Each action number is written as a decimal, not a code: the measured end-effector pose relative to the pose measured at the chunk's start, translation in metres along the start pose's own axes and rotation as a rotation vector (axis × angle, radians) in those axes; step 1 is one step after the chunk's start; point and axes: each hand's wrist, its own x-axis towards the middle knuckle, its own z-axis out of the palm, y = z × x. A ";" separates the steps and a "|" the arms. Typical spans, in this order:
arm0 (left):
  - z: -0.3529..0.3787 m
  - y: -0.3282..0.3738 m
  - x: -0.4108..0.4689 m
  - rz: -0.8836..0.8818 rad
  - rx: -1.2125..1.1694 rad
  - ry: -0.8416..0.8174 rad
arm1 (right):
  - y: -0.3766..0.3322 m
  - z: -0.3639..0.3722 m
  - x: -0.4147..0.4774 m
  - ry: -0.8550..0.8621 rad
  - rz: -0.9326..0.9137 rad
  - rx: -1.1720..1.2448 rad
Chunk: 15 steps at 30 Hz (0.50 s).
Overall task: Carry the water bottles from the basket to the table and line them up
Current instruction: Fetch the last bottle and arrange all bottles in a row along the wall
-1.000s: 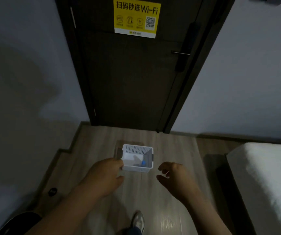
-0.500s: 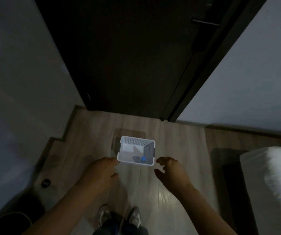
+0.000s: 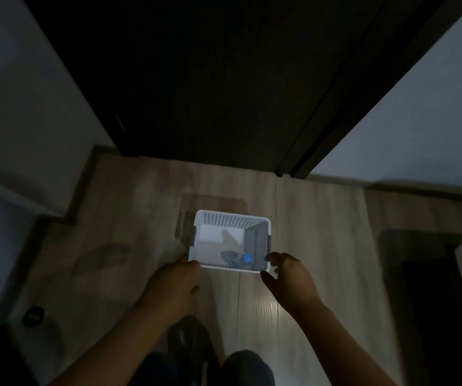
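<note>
White plastic basket [image 3: 232,220], centre frame, w/ blue-capped water bottle [image 3: 245,258] inside; right hand [image 3: 291,282] spread, empty; left hand [image 3: 175,285] at lower-left corner, grip unclear.

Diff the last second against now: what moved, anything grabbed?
The view tipped down and closer: the basket looks larger, and the yellow sign on the door is out of frame. The right hand closed in on the basket's near right corner, fingers spread; the left hand stays by the near left corner. Neither visibly grips anything. Unchanged: basket on the floor, blue-capped bottle in its near right corner.
</note>
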 end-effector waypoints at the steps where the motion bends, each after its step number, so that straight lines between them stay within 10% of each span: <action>1: 0.014 -0.007 0.013 0.002 -0.012 0.002 | 0.007 0.014 0.013 0.001 0.007 0.003; 15: 0.198 -0.098 0.176 0.038 0.004 0.045 | 0.102 0.204 0.171 0.059 0.018 0.015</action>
